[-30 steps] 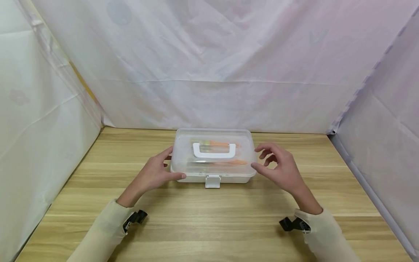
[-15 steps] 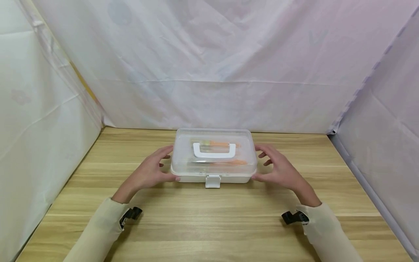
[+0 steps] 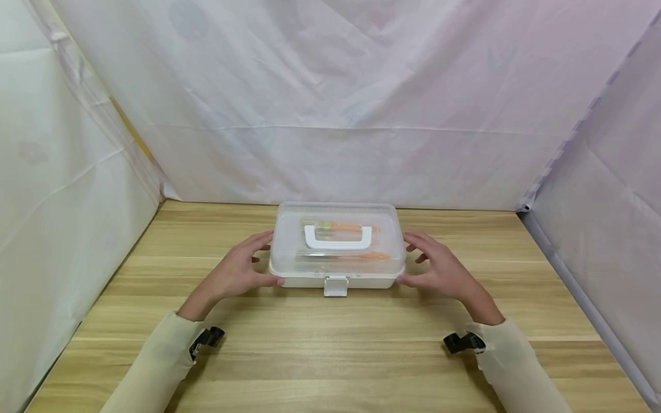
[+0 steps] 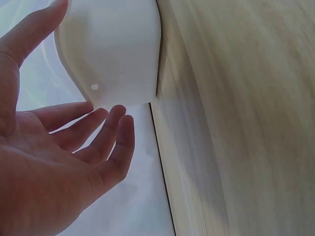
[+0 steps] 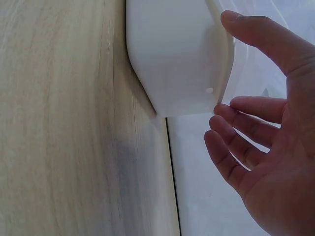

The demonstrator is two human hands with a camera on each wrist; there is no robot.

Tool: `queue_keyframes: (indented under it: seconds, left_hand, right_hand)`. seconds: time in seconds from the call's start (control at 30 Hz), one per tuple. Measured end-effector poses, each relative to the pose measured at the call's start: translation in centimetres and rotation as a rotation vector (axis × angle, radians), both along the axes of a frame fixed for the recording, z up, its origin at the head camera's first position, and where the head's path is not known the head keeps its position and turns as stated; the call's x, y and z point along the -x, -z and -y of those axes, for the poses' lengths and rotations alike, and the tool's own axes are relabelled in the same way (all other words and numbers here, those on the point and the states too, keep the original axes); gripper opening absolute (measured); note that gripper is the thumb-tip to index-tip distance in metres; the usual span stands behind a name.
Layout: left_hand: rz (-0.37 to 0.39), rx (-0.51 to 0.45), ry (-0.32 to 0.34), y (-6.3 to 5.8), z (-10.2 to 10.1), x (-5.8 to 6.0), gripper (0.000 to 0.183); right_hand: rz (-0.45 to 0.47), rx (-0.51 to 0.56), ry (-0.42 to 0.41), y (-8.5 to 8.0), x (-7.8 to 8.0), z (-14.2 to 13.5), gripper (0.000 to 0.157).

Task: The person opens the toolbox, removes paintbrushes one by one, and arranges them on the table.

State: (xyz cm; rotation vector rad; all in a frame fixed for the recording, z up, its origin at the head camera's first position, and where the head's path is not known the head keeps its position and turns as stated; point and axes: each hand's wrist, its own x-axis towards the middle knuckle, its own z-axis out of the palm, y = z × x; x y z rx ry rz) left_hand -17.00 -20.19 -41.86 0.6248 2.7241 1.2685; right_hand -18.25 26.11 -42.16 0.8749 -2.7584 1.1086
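A white plastic storage box (image 3: pixel 289 261) with a see-through lid sits on the table near the back. Its white carry handle (image 3: pixel 338 245) lies folded on the lid, and the front latch (image 3: pixel 335 285) juts outward. Orange-ended long things (image 3: pixel 356 256) show faintly through the lid. My left hand (image 3: pixel 237 269) holds the left end, thumb at the front corner and fingers toward the back. At the opposite end, my right hand (image 3: pixel 439 269) holds the box the same way. Both wrist views show the box's plain white side wall (image 4: pixel 115 54) between thumb and fingertips.
The wood-grain table (image 3: pixel 330 355) is bounded by a pale cloth (image 3: pixel 330 160) right behind the box. More pale sheeting (image 3: pixel 62 189) stands at the left, and a pale wall (image 3: pixel 609 183) at the right. Small black cameras are strapped at both sleeves.
Both thumbs have moved down to the box's front corners, and the right hand has closed in on its end. The box has stayed in place; over the last half second little has moved.
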Motion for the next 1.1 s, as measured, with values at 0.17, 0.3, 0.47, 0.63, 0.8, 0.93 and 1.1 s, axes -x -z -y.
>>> queue_keyframes:
  seconds: [0.17,0.3,0.47,0.63,0.8,0.93,1.1]
  left_hand:
    - [-0.014,0.007,0.004,0.02,-0.02,0.01,0.102]
    - [-0.019,0.014,0.003,-0.04,-0.03,-0.01,0.101]
    - [-0.023,0.018,0.001,0.04,-0.01,-0.02,0.101]
    - [-0.018,0.023,-0.008,0.02,-0.02,-0.05,0.102]
    - [-0.008,0.028,-0.014,-0.09,-0.07,-0.06,0.103]
    - [-0.020,0.034,-0.016,-0.16,-0.12,-0.07,0.102]
    - [-0.031,0.038,-0.019,-0.16,-0.14,-0.08,0.101]
  right_hand:
    - [-0.005,0.006,-0.012,-0.10,-0.12,0.11,0.086]
    - [-0.003,0.008,-0.018,-0.17,-0.16,0.16,0.086]
    - [-0.004,0.003,-0.017,-0.21,-0.15,0.19,0.085]
    - [-0.018,-0.006,-0.016,-0.24,-0.13,0.19,0.084]
    - [-0.031,-0.007,-0.015,-0.20,-0.13,0.16,0.085]
    - [-0.041,-0.011,-0.015,-0.17,-0.09,0.17,0.084]
    - [-0.056,-0.009,-0.019,-0.23,-0.09,0.19,0.084]
